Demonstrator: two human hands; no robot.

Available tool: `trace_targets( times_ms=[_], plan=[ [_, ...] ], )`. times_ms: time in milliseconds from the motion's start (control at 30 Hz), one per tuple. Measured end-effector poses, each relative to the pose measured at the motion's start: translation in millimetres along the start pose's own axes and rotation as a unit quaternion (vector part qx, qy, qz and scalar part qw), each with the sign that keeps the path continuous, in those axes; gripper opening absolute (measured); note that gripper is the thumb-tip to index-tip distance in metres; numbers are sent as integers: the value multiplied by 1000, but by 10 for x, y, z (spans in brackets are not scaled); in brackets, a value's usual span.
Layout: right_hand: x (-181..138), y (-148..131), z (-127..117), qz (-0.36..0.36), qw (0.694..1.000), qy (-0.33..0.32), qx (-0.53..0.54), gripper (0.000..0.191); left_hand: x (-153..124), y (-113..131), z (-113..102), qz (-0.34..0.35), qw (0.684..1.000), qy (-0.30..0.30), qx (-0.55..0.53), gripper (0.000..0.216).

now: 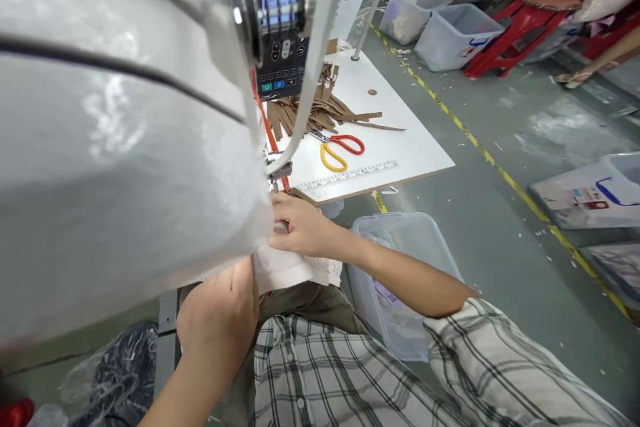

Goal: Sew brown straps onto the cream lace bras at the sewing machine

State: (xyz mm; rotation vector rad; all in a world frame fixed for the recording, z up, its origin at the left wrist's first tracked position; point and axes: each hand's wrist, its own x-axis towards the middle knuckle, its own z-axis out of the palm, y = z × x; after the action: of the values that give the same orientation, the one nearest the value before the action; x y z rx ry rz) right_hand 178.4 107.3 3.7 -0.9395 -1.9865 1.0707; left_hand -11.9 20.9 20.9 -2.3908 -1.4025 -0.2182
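A large white sewing machine fills the left half of the head view and hides most of the work under it. My right hand is closed, pinching a piece of white fabric just below the machine's metal presser foot. My left hand sits nearer me, fingers curled on the lower edge of the same white fabric, partly tucked under the machine body. A white strap runs down from above to the foot.
On the white table lie red and yellow scissors, brown strips and a printed ruler. A clear plastic bin stands by my right knee. More bins and red stools stand across the yellow floor line.
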Motion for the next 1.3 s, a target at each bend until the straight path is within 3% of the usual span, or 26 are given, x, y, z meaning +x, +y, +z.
trace_targets(
  times_ms=[200, 367, 567, 700, 833, 900, 1000, 1067, 1167, 1233, 1300],
  plan=[
    [-23, 21, -10, 14, 1000, 4, 19, 36, 1, -12, -21, 7, 1000, 7, -22, 17],
    [-4, 39, 37, -11, 1000, 6, 19, 29, -27, -31, -31, -22, 1000, 1, -21, 18],
    [-14, 91, 14, 7, 1000, 3, 21, 24, -14, -38, -19, -3, 1000, 18, -11, 21],
    [-18, 111, 79, -8, 999, 8, 37, 23, -63, -80, 35, -32, 999, 29, -20, 26],
    [-99, 143, 142, 10, 997, 56, 55, 27, -144, -57, 86, -107, 983, 12, -146, 24],
    [-187, 161, 160, 29, 994, 91, 44, 34, -189, -43, 97, -209, 943, -14, -260, 22],
    [-381, 146, 198, 71, 995, 73, -8, 21, -262, -74, 99, -338, 835, -43, -432, 33],
    [-553, 81, 250, 93, 995, 28, -32, 19, -315, -124, 99, -341, 768, -99, -533, 36],
    [-831, -102, 382, 104, 994, -37, 7, 25, -419, -178, 113, -281, 656, -212, -667, 38],
    [-978, -247, 500, 88, 992, -77, 56, 26, -514, -181, 130, -266, 581, -233, -733, 40],
    [-1057, -372, 636, 67, 989, -94, 97, 28, -634, -180, 141, -283, 527, -221, -770, 36]
  ],
)
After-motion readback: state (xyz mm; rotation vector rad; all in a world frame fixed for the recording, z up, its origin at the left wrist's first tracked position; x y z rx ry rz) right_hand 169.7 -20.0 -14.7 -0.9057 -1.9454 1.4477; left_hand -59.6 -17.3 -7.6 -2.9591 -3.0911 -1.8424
